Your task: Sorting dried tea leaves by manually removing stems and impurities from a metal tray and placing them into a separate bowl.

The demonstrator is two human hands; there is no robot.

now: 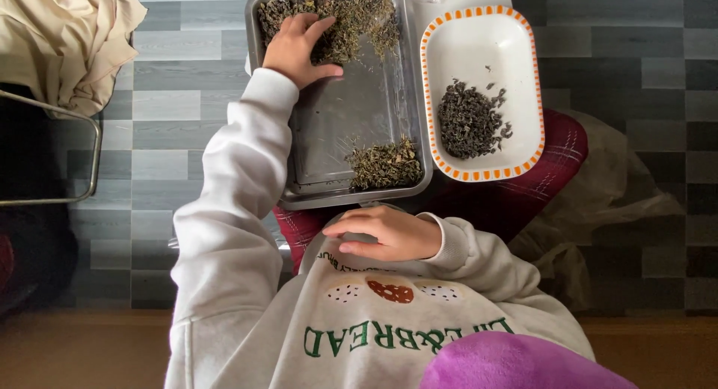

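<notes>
head view, looking down onto a lap. far left: cream cloth [63,37] draped over a metal frame [90,146], on grey plank floor [164,105]. next, left hand [299,48] reaches out on a grey sleeve [232,202] into the metal tray [344,120]; fingers [303,26] spread and lying flat in the far pile of dried leaves [351,22], thumb out to the side on bare tray bottom. nothing visibly pinched. tray is rectangular, long axis running away from the body, near short end at the lap, far end toward the top edge of the frame. far pile is greenish-brown and spans the far end; a smaller near pile [385,164] sits in the near right corner; middle of tray bare. right hand [389,232] rests below the tray's near rim, against the sweatshirt, fingers loosely curled and pointing left; cannot tell if it holds anything. just right of the tray, touching or nearly so: white dish with orange-dashed rim [479,22], long axis parallel to the tray, holding a darker heap of leaves [471,120] toward its near half. red plaid trousers [553,157] under the dish. far right: crumpled plastic bag [613,202] on the floor.
</notes>
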